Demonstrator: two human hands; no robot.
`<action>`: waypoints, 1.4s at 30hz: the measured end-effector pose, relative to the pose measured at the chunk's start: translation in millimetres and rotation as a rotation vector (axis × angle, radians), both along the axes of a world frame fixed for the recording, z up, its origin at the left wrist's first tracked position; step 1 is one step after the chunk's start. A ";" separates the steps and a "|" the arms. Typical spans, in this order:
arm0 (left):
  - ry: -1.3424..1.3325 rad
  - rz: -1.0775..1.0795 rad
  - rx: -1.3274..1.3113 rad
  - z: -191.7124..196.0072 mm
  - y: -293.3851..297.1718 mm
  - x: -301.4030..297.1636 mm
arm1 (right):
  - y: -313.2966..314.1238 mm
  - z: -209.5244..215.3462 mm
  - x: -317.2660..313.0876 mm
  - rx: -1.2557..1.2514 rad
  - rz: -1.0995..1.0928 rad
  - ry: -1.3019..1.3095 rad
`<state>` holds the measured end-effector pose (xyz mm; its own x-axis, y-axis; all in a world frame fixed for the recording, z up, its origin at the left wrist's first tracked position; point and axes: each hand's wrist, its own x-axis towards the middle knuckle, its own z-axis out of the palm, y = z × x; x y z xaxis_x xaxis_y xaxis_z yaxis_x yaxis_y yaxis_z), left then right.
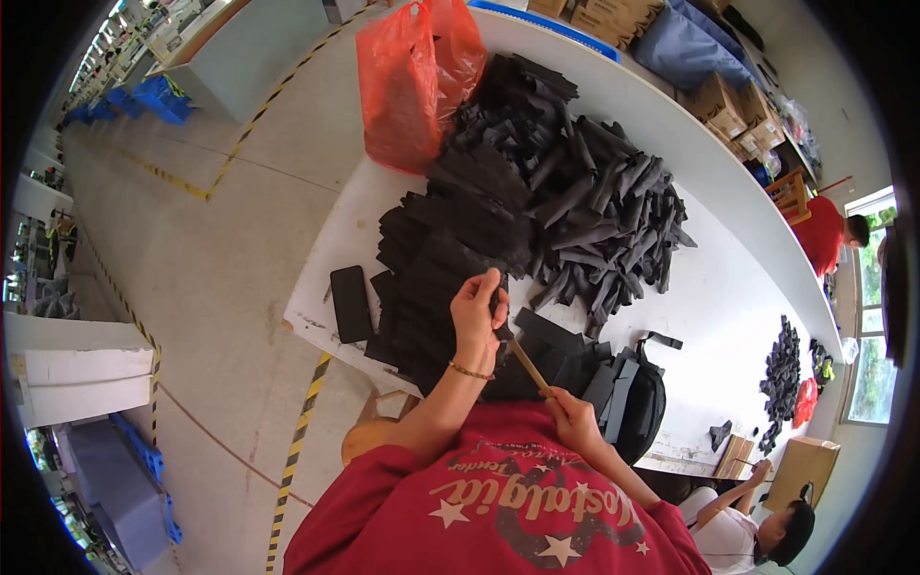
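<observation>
Above the near part of the table, my left hand (476,311) is closed, thumb against fingers, on a small black fabric piece (500,333). My right hand (573,419) grips the near end of a thin tan wooden stick (531,367). The stick's far end meets the black piece just below my left fingers; whether it goes inside cannot be seen. Beneath and beyond my left hand lies a stack of flat black fabric strips (422,251). A heap of loose, rolled-looking black pieces (613,216) spreads to its right.
A black phone (351,304) lies at the white table's (321,244) left edge. Red plastic bag (407,91) stands at the far left corner. A black strapped bag (644,412) sits right of my right hand. Another person (757,522) works at the table's right end, near more black pieces (781,374).
</observation>
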<state>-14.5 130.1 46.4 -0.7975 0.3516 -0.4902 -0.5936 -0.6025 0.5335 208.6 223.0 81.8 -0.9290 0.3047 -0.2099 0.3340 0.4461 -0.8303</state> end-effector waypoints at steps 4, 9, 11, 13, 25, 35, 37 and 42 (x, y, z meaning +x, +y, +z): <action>0.024 -0.009 0.033 -1.0 4.5 -0.5 | 3.9 14.1 -0.5 -0.072 -0.082 -0.116; -0.113 -0.308 0.174 9.3 -0.5 35.8 | -2.0 7.7 -11.9 -0.076 -0.079 -0.070; -0.053 -0.123 0.106 6.2 -2.5 7.1 | -8.6 8.8 -5.8 -0.094 -0.046 -0.060; -0.075 -0.031 0.117 -1.2 -9.8 -14.6 | -8.5 10.3 -2.2 -0.117 0.002 -0.058; -0.305 0.158 0.153 -20.8 31.8 -0.8 | -4.0 13.1 -73.5 -0.289 -0.387 0.338; 0.712 -0.982 -0.155 29.8 6.5 12.2 | 32.4 11.3 -114.9 -0.351 -0.454 0.433; 0.521 -0.858 -0.110 25.0 8.6 34.8 | 40.7 17.7 -123.0 -0.336 -0.479 0.455; 0.555 -0.717 -0.105 18.4 7.8 71.4 | 44.4 36.8 -134.4 -0.509 -0.709 0.495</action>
